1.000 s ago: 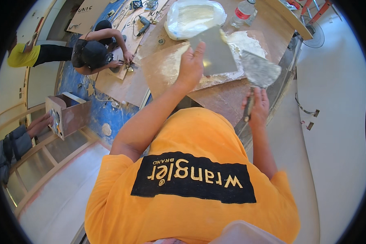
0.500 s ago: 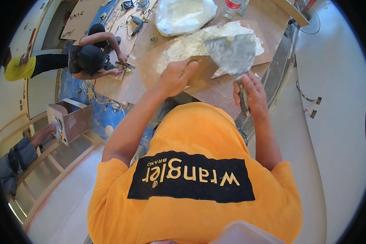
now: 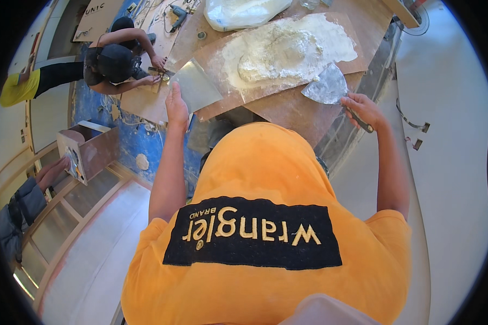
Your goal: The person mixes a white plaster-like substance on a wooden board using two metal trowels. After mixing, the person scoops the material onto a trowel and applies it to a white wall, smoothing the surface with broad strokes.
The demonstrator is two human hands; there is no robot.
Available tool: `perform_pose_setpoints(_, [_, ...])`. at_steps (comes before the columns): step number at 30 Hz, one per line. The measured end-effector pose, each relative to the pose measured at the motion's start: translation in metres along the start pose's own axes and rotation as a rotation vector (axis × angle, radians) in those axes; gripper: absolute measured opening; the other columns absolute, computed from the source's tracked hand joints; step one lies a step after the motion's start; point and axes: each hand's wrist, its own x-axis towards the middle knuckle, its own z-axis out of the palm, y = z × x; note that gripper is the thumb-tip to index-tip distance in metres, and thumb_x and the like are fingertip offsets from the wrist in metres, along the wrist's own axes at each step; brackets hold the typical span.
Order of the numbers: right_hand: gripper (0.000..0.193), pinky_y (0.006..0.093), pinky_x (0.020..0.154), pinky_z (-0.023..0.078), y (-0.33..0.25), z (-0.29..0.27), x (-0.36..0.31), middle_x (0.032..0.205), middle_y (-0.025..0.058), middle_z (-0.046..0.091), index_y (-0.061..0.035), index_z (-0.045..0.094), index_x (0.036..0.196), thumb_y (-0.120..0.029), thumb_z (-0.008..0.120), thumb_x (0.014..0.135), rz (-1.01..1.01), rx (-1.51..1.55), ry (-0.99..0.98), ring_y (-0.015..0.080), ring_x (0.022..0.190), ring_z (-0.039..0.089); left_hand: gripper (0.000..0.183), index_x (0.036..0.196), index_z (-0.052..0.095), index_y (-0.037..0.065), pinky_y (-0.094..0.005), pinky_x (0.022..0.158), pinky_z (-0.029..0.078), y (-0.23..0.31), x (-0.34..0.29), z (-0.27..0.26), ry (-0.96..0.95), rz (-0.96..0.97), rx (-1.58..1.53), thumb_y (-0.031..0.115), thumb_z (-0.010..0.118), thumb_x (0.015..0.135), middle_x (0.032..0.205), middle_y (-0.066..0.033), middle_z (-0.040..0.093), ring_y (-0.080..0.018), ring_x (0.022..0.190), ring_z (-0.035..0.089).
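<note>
While our two tools were crossed over the putty half a second ago, they now stand apart, one at each side of the board (image 3: 217, 103). Our left hand (image 3: 177, 105) holds the flat plate (image 3: 196, 86) by its near edge, fingers closed on it, and the plate rests at the left end of the board, with almost no putty on its face. Our right hand (image 3: 363, 108) is closed around the handle of the trowel (image 3: 326, 86); its blade lies at the right end of the board, just beside the edge of the putty (image 3: 287, 51), and carries only a thin grey smear.

The putty itself is one white heap in the middle of the board, thicker at the centre and spread thin toward the far right corner. In the earlier pictures a lump was sitting on the raised blade; now that lump seems to be back on the heap, so we judge that one turn of the mixing is finished and both tools are unloaded. The board lies on the brown tabletop (image 3: 298, 116), and a white bag (image 3: 244, 12) lies behind it, touching its far edge.

At the left, well apart from us, another person (image 3: 111, 62) bends over a sheet on the floor, both hands on a small thing. One more sleeve (image 3: 21, 203) reaches toward a wooden box (image 3: 89, 149) at the lower left.
</note>
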Motion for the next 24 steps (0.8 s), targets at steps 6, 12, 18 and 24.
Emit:
perform_pose_setpoints(6, [0.032, 0.0296, 0.044, 0.043, -0.01, 0.018, 0.024, 0.071, 0.0026, 0.057, -0.0037, 0.06, 0.099, -0.035, 0.061, 0.106, -0.028, -0.03, -0.071, 0.012, 0.049, 0.056, 0.055, 0.133, 0.06, -0.005, -0.0317, 0.093, 0.053, -0.012, -0.001, -0.004, 0.028, -0.043, -0.005, 0.043, 0.044, 0.113, 0.123, -0.0121, 0.069, -0.0185, 0.109, 0.066])
perform_pose_setpoints(12, [0.034, 0.0309, 0.045, 0.044, -0.012, 0.077, 0.041, 0.071, 0.0042, 0.058, -0.0023, 0.059, 0.097, -0.035, 0.06, 0.106, -0.09, 0.057, -0.057, 0.0139, 0.05, 0.057, 0.057, 0.134, 0.059, -0.006, -0.0331, 0.095, 0.053, -0.029, -0.003, 0.002, 0.054, -0.029, 0.037, 0.045, 0.043, 0.113, 0.123, -0.0122, 0.069, -0.0191, 0.109, 0.067])
perform_pose_setpoints(18, [0.034, 0.032, 0.045, 0.044, -0.02, 0.152, 0.07, 0.072, 0.0054, 0.059, -0.0037, 0.057, 0.098, -0.036, 0.06, 0.106, -0.174, 0.292, 0.037, 0.0152, 0.051, 0.057, 0.056, 0.133, 0.06, -0.005, -0.0331, 0.094, 0.053, -0.021, 0.001, 0.011, 0.036, -0.061, 0.063, 0.045, 0.043, 0.113, 0.122, -0.0121, 0.069, -0.0189, 0.108, 0.067])
perform_pose_setpoints(24, [0.031, 0.0302, 0.046, 0.046, -0.035, 0.184, 0.067, 0.074, 0.0056, 0.061, -0.0063, 0.054, 0.097, -0.035, 0.06, 0.106, -0.165, 0.681, 0.085, 0.0147, 0.053, 0.058, 0.054, 0.132, 0.06, -0.005, -0.033, 0.092, 0.053, -0.019, 0.007, 0.0, 0.033, -0.036, 0.026, 0.043, 0.043, 0.113, 0.12, -0.0118, 0.069, -0.0186, 0.106, 0.067])
